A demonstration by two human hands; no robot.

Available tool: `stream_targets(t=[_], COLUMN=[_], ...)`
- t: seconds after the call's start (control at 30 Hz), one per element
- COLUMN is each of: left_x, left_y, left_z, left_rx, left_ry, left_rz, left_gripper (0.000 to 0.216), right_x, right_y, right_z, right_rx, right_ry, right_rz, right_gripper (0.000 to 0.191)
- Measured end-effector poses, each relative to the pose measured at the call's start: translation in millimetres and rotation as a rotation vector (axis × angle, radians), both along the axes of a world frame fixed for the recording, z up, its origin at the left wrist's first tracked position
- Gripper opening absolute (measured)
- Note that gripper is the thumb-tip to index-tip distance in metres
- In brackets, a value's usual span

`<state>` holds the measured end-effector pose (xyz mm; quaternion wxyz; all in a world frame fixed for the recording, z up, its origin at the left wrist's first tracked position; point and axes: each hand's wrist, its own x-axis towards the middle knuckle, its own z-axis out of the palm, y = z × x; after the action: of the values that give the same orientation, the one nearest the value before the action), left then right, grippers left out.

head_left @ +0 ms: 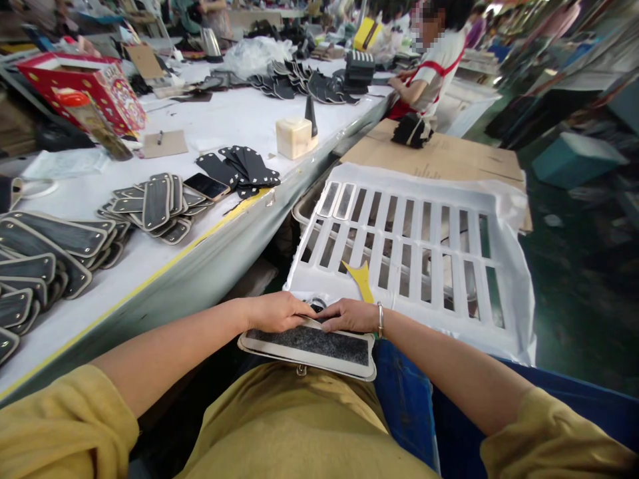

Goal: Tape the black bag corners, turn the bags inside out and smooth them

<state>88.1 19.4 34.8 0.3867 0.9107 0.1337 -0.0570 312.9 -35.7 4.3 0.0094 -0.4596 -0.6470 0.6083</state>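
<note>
Our left hand [279, 313] and right hand [349, 316] pinch far edge of flat padded panel [309, 346]; looks light, flexible; we'd grip edges.

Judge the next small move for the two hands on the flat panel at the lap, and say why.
Probably press along the far edge of the dark-faced panel: both the left hand and right hand already rest there, fingertips meeting, with the panel lying flat against the white slotted crate.
</note>
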Motion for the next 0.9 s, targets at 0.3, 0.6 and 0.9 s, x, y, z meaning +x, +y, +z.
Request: stream_targets(t=[0.3, 0.6, 0.9], left_x=[-10, -59, -60], left_y=[5, 18, 18], left_z=[-4.1, -15.8, -23.4], left_rx=[-0.023, -0.219, -0.16], left_ry=[-0.012, -0.101, -0.17], left_rz=[-0.012, 0.226, 0.171], left_gripper=[0.036, 0.031, 0.032], right_x=[-17, -19, -28], right_y=[8, 11, 15], right_z=[0.3, -1.0, 1.6], right_rx=[0.002, 0.033, -0.014], right_ry=[0.022, 0.025, -0.015], right_rz=[0.011, 0.051, 0.054], right_gripper=[0.052, 0.062, 0.061])
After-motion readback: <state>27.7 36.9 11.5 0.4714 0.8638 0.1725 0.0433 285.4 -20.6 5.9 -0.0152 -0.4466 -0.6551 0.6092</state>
